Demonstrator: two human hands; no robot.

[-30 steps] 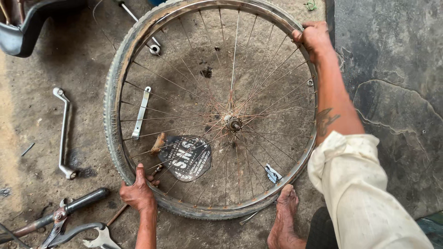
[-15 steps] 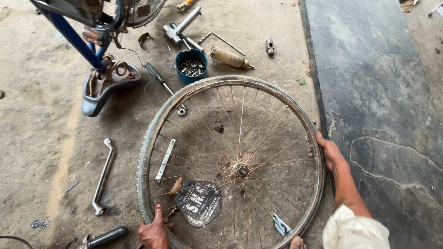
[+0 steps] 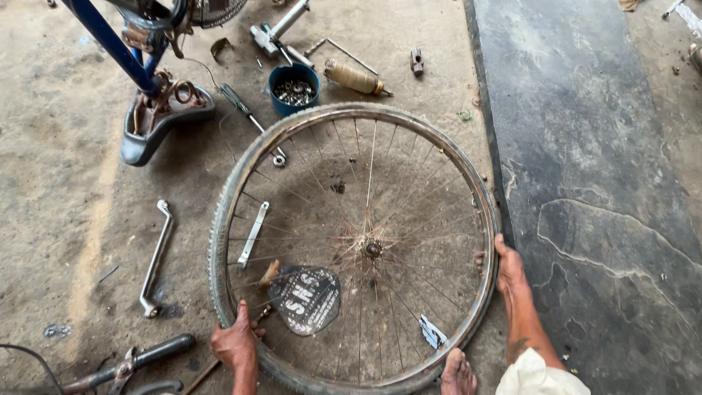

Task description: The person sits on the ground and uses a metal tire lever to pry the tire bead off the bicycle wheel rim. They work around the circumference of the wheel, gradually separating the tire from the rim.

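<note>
— Where is the bicycle wheel lying?

— Flat on the concrete floor, its right side close against the edge of the dark stone slab. The tyre is partly off the rim along the left arc.

— And the hands?

— The left hand has its grip closed over the tyre and rim at the near-left side, thumb on top. The right hand lies on the rim at the right, fingers curled over its edge, so that grip is closed on the wheel too. A bare foot rests by the near rim.

— What could go wrong?

— I judge the spokes the main worry: a dark badge-shaped plate and a flat metal bar sit under or among them, and if the wheel turns or lifts they may snag. Fingers curled around the rim could be pinched against the slab's edge. The blue tub of small parts stands just beyond the far rim, so a shove that way might tip it. The bent wrench to the left and the pliers near the left hand are easy to kneel on.
</note>
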